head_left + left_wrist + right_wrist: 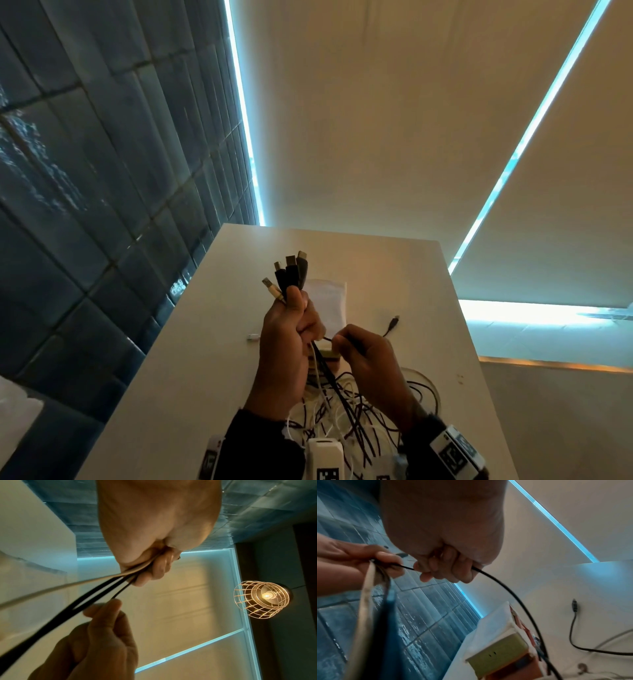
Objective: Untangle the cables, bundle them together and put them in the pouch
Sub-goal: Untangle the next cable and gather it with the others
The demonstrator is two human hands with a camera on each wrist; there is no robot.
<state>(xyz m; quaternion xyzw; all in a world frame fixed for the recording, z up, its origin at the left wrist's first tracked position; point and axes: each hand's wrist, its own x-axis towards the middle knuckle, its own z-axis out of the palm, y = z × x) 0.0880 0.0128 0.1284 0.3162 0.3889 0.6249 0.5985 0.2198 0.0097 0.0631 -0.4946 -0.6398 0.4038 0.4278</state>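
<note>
My left hand (pixel 291 329) is raised above the white table (pixel 212 342) and grips a bunch of cables just below their plugs (pixel 291 270), which fan out above the fist. Black and white cords hang from the fist (pixel 106 582) down into a tangle of cables (pixel 346 411) on the table. Just to the right, my right hand (pixel 356 346) curls round one thin black cable (pixel 498 582) that runs across from the left hand (pixel 373 559). The white pouch (pixel 329 301) lies flat on the table beyond the hands.
A loose black plug (pixel 394 322) lies right of the pouch and a small white plug (pixel 252 337) lies to the left. A yellow-and-orange block (pixel 503 660) sits by the pouch. A tiled wall stands left; the table edge drops off right. A wire-cage lamp (pixel 262 599) hangs overhead.
</note>
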